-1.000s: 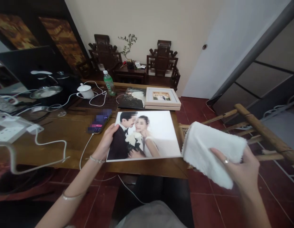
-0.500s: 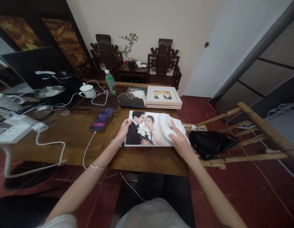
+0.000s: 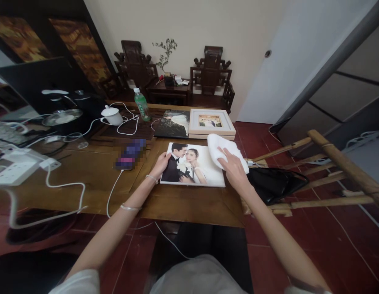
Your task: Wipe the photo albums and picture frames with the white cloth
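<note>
A photo panel (image 3: 193,167) with a wedding picture of two people lies on the wooden table in front of me. My left hand (image 3: 161,164) grips its left edge, thumb on top. My right hand (image 3: 232,165) is closed on a folded white cloth (image 3: 215,146), which lies over the panel's right end and hangs past it. Behind the panel sit a dark wedding photo (image 3: 172,123) and, beside it, a white picture frame (image 3: 212,121) stacked on another frame.
A phone (image 3: 130,154) on a charging cable lies left of the panel. Farther left are a power strip (image 3: 16,173), a lidded white cup (image 3: 111,116) and a pot (image 3: 62,119). A green bottle (image 3: 141,104) stands behind. At right, a black bag (image 3: 275,183) rests on a wooden chair (image 3: 339,167).
My right hand has moved the cloth up and slightly right, uncovering more of the panel's right side. The left hand still holds the left edge.
</note>
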Available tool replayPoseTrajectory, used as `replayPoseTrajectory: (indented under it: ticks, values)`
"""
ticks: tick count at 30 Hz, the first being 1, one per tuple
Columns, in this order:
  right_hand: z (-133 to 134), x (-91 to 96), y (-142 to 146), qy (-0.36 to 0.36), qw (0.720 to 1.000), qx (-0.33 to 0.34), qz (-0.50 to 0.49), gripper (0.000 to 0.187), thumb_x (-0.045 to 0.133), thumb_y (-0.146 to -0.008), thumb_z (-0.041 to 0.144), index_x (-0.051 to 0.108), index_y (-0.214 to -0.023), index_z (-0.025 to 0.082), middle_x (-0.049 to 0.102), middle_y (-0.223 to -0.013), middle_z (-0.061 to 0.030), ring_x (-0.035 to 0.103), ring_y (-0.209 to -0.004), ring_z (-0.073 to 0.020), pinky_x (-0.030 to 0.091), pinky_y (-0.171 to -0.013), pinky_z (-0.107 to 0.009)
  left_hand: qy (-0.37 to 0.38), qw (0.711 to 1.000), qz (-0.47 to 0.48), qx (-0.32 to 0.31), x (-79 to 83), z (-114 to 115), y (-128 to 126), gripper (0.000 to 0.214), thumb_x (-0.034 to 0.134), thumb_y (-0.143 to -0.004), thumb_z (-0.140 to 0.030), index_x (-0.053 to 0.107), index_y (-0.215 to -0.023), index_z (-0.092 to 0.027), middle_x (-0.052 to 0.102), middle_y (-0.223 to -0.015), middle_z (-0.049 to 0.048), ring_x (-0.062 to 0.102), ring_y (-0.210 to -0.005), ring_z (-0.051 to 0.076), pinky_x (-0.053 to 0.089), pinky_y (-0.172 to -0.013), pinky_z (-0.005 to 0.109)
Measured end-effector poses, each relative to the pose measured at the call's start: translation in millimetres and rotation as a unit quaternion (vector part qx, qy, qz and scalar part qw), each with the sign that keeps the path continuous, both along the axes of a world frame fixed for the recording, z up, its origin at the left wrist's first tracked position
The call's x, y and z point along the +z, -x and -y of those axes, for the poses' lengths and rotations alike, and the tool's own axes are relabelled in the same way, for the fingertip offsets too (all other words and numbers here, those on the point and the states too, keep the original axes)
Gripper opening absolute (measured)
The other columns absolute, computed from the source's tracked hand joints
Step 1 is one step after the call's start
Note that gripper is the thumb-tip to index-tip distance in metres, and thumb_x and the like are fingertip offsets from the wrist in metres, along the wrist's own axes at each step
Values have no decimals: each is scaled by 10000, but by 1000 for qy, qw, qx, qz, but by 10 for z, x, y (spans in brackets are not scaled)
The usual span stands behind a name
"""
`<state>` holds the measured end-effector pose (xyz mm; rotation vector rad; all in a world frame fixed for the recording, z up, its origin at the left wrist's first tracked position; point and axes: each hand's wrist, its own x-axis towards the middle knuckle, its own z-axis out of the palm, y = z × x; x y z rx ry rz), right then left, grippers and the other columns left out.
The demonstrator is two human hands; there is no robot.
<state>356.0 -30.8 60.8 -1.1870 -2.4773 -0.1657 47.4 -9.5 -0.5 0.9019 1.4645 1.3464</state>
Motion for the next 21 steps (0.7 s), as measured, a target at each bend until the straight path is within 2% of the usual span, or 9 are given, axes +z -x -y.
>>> replayPoseTrajectory:
  ticks: [3, 5, 8, 10, 12, 14, 17, 19, 21]
  values:
    - [6, -88, 91, 54, 996, 49, 43, 569, 347, -751, -103, 585, -1151, 224, 440, -1432, -111, 358, -1342, -281, 352, -1016, -551, 8, 1000, -12, -16, 35, -4, 11, 478, 740, -564, -517, 676, -830, -126, 693, -787, 43, 612, -763, 203, 441, -697, 273]
    - [47, -172, 147, 77, 993, 78, 53, 642, 344, -696, -130, 587, -1162, 238, 446, -1431, -85, 342, -1352, -273, 333, -1027, -563, 22, 999, -21, -42, 54, 15, 19, 498, 752, -570, -502, 683, -887, -123, 709, -825, 63, 626, -760, 210, 453, -687, 281]
    - [104, -289, 200, 72, 993, 78, 48, 656, 337, -659, -139, 609, -1126, 232, 415, -1454, -58, 276, -1380, -296, 286, -1036, -609, 26, 994, -66, -83, 66, 39, 43, 526, 758, -586, -488, 677, -952, -119, 721, -900, 92, 647, -789, 222, 467, -689, 291]
    - [118, -343, 217, 63, 994, 71, 46, 622, 343, -669, -130, 624, -1099, 221, 396, -1464, -60, 254, -1385, -314, 269, -1034, -625, 14, 986, -141, -83, 75, 36, 67, 503, 737, -615, -498, 677, -945, -123, 721, -892, 95, 649, -800, 227, 462, -679, 289]
    - [116, -375, 224, 64, 995, 67, 47, 603, 357, -672, -123, 634, -1085, 218, 393, -1466, -61, 247, -1386, -325, 262, -1032, -633, 11, 965, -254, -67, 100, 23, 95, 458, 709, -640, -528, 685, -880, -138, 713, -812, 82, 640, -774, 232, 444, -655, 290]
    - [109, -393, 227, 69, 995, 64, 45, 612, 369, -657, -123, 638, -1080, 227, 397, -1464, -53, 245, -1388, -321, 257, -1033, -635, 16, 929, -367, -50, 140, 9, 121, 442, 682, -653, -574, 679, -790, -154, 681, -721, 68, 621, -721, 233, 427, -640, 300]
    - [108, -418, 233, 65, 996, 58, 34, 624, 375, -635, -129, 645, -1064, 234, 408, -1458, -46, 249, -1388, -308, 247, -1039, -632, -10, 881, -471, -46, 181, 14, 132, 460, 624, -697, -618, 654, -709, -160, 620, -664, 66, 598, -708, 239, 438, -681, 329]
    - [115, -443, 242, 50, 997, 56, 25, 605, 373, -643, -129, 653, -1043, 228, 422, -1449, -51, 259, -1385, -305, 234, -1045, -632, -47, 868, -493, -41, 160, 50, 103, 439, 597, -745, -578, 662, -776, -145, 601, -737, 83, 598, -801, 253, 455, -764, 348]
    - [124, -471, 252, 33, 998, 55, 15, 576, 369, -663, -124, 660, -1020, 221, 439, -1437, -51, 272, -1380, -304, 223, -1051, -631, -81, 872, -481, -25, 99, 121, 43, 436, 593, -777, -497, 646, -992, -121, 581, -926, 115, 582, -946, 263, 452, -868, 369]
